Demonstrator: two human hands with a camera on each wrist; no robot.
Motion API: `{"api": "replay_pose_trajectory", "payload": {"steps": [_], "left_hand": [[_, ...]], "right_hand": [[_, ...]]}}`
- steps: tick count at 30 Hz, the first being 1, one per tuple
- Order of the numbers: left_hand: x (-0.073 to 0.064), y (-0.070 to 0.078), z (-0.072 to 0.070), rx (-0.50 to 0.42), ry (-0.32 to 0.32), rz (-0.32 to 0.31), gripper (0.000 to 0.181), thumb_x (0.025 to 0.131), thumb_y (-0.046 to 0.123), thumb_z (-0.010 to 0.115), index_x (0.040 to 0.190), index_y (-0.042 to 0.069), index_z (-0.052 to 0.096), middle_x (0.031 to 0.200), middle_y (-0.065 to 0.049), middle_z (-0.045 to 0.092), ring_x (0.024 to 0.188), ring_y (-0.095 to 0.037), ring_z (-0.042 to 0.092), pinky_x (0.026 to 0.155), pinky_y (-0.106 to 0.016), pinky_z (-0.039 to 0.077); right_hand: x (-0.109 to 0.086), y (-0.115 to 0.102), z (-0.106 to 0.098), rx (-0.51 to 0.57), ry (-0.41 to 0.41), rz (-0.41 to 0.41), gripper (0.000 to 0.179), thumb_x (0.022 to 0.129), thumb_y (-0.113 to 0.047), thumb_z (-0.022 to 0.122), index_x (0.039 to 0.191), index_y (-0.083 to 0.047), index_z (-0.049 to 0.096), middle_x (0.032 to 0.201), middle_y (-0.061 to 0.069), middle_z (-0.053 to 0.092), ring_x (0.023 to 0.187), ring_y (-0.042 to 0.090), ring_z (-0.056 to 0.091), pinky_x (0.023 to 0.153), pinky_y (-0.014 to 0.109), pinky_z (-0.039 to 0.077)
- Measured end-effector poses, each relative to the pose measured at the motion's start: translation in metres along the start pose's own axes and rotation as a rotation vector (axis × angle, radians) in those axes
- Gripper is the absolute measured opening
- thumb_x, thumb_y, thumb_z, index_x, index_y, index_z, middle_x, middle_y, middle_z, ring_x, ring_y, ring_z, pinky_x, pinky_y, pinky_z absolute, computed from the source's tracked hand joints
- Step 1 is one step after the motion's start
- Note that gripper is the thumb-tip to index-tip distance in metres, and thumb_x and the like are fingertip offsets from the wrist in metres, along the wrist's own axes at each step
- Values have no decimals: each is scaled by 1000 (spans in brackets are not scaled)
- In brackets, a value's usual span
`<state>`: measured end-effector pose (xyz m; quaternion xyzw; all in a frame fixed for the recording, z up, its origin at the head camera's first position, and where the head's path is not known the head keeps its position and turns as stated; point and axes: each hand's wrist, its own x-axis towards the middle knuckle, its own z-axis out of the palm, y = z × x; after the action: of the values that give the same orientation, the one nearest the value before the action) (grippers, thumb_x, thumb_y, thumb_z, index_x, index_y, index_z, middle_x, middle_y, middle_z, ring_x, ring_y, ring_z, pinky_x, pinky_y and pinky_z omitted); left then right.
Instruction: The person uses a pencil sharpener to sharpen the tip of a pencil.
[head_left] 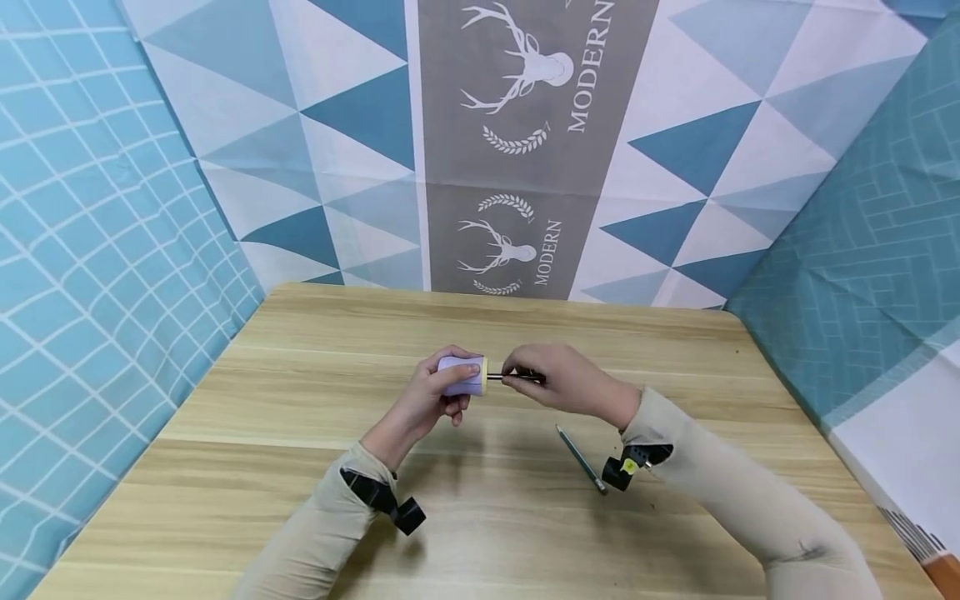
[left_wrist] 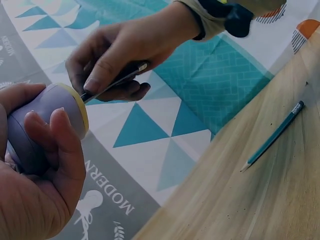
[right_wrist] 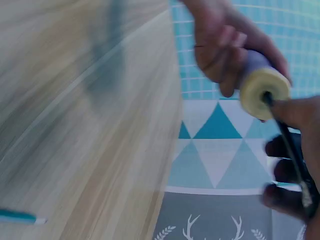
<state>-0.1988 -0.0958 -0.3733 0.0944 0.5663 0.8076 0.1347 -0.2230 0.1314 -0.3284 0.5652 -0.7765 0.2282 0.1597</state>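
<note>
A small purple pencil sharpener point(head_left: 471, 387) with a yellow end face lies on its side in my left hand point(head_left: 423, 402), above the table. My left thumb and fingers wrap round its body. My right hand point(head_left: 577, 379) pinches a slim dark pencil point(left_wrist: 125, 77) between thumb and fingers. One end of this pencil sits in the hole in the middle of the yellow face, as the right wrist view shows. Its other end, with a silvery tip, points back under my right palm.
A teal pencil point(head_left: 581, 459) lies on the wooden table point(head_left: 300, 400) in front of my right wrist. Patterned cloths point(head_left: 360, 125) hang behind the table and along both sides. Each wrist carries a small black camera point(head_left: 408, 516).
</note>
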Motion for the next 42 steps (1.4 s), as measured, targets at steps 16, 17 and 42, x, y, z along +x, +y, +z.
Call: {"api": "replay_pose_trajectory", "payload": {"steps": [16,17,42], "left_hand": [[1,-7,4,-14,-22,-40,11,91,15,60,102,16,63,58,-4,55,40,-7,42,37,-22,44],[1,-7,4,-14,-21,-39,11,91,15,60,102,16,63,57,-4,55,39,-6,42,37,-22,44],[3,-11,0,-16,-9,-40,7,90,16,61,96,18,64,61,-5,57,39,-7,43,37,-21,42]], "right_hand": [[-14,5,25,-870,242,-355,33,108,-23,43,84,-6,59,70,1,57,51,12,50,42,21,41],[-14,5,25,-855,248,-359,33,108,-22,44,83,-6,58,68,1,57,50,11,50,41,21,42],[20,0,-3,506,-313,596,32,101,-19,59,72,-10,49,54,-6,35,45,5,29,42,22,25]]}}
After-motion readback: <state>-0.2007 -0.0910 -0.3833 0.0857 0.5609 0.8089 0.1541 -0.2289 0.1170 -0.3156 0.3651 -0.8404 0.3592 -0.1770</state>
